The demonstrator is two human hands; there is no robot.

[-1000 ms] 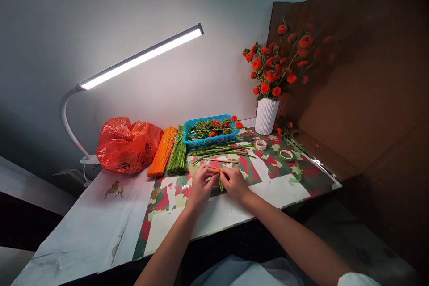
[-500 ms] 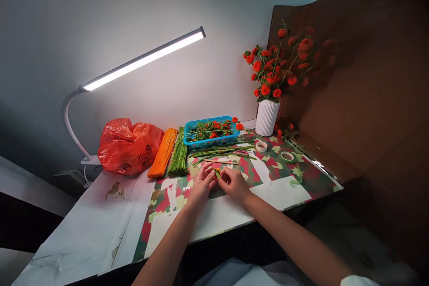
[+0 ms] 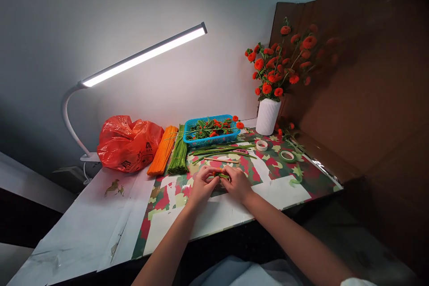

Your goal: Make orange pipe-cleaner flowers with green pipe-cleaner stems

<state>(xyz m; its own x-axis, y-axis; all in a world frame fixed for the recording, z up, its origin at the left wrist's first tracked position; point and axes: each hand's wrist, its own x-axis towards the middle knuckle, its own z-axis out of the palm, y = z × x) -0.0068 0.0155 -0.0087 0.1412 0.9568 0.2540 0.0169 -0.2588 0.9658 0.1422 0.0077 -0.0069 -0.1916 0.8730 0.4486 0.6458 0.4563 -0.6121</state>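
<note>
Between my hands is a small orange and green fuzzy flower piece (image 3: 221,175), low over the near part of the table. My left hand (image 3: 202,187) pinches its left side with thumb and fingers. From the right, my right hand (image 3: 238,186) grips the same piece, its fingertips close to the left ones. Fingers cover much of the piece, so its exact shape is hidden. Just beyond the hands lies a thin wooden stick (image 3: 221,160). Behind that are loose green stems (image 3: 223,150).
A blue basket (image 3: 211,142) holds orange flowers and green parts. Left of it lie green pipe cleaners (image 3: 179,152), orange pipe cleaners (image 3: 163,152) and a red plastic bag (image 3: 129,145). Rightward are white tape (image 3: 262,145), green tape (image 3: 287,156) and a white vase (image 3: 267,118) of flowers.
My fingers have shifted around the flower piece; its green part now lies more level between the two hands. The left fingers are more curled over it.
</note>
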